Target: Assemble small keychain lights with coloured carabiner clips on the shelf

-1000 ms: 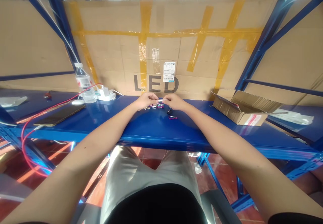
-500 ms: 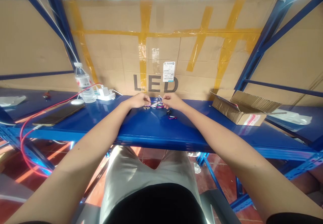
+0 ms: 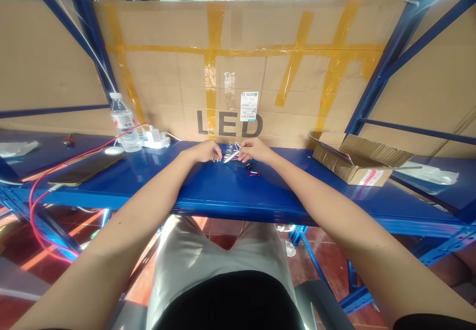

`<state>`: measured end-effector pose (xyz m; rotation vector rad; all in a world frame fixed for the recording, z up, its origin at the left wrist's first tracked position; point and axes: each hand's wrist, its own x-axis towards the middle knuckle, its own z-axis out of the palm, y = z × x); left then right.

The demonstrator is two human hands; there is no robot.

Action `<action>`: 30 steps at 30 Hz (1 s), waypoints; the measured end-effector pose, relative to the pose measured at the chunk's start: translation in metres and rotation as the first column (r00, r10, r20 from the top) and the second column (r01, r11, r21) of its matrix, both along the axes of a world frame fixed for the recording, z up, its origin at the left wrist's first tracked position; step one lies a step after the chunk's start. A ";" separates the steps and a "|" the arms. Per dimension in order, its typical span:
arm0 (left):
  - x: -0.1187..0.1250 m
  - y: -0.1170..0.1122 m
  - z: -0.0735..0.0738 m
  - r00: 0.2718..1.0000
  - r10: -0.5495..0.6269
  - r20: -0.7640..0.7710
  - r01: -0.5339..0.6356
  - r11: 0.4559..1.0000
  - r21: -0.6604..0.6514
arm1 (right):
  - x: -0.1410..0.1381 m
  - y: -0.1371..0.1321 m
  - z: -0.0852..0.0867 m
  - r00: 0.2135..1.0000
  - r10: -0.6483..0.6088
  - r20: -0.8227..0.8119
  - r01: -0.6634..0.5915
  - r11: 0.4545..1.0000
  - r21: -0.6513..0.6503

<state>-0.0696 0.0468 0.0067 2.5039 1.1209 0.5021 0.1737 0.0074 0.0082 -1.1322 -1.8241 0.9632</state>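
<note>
My right hand [image 3: 253, 150] is closed on a slim silver metal tool [image 3: 231, 157], whose long end points down and left. Its exact kind is too small to make out. My left hand [image 3: 207, 151] has its fingers bent together over small shiny metal pieces [image 3: 216, 160] on the blue shelf top; whether it grips one is hidden. Between the hands lies a pile of small coloured metal items [image 3: 227, 150], partly covered by the tool. Just in front of my right hand are a small black item [image 3: 249, 165] and a pink-purple carabiner [image 3: 254, 173].
An open cardboard box [image 3: 366, 176] stands on the right. To the left are a water bottle [image 3: 126, 126], a white power strip [image 3: 158, 141], a dark flat device [image 3: 87, 170] and a red cable [image 3: 37, 183]. A large cardboard sheet [image 3: 167, 82] closes off the back.
The silver tool has swung so that its end points more down and left. My left hand has drawn slightly back from it, with fingers lower.
</note>
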 end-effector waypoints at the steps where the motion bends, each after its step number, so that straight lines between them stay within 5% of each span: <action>1: 0.000 0.000 0.000 1.000 0.005 0.003 -0.005 1.000 -0.010 | 0.000 0.000 0.000 0.999 -0.008 0.043 0.007 1.000 0.022; 11: -0.006 -0.006 0.008 0.999 0.038 -0.005 -0.039 0.978 -0.207 | 0.005 -0.001 0.001 0.956 -0.094 0.278 0.054 0.988 0.148; 19: 0.001 -0.009 0.007 0.989 0.137 0.053 -0.136 0.990 -0.024 | -0.004 -0.004 0.003 0.987 -0.158 0.033 0.159 0.987 -0.031; 25: 0.019 -0.019 0.000 0.983 0.127 0.132 -0.116 0.989 -0.088 | -0.006 0.003 -0.002 0.977 -0.184 -0.111 0.179 0.982 -0.056; 30: 0.035 -0.016 -0.007 0.931 0.079 0.357 -0.044 0.993 -0.106 | -0.008 0.004 -0.001 0.954 -0.174 -0.245 0.168 0.985 -0.043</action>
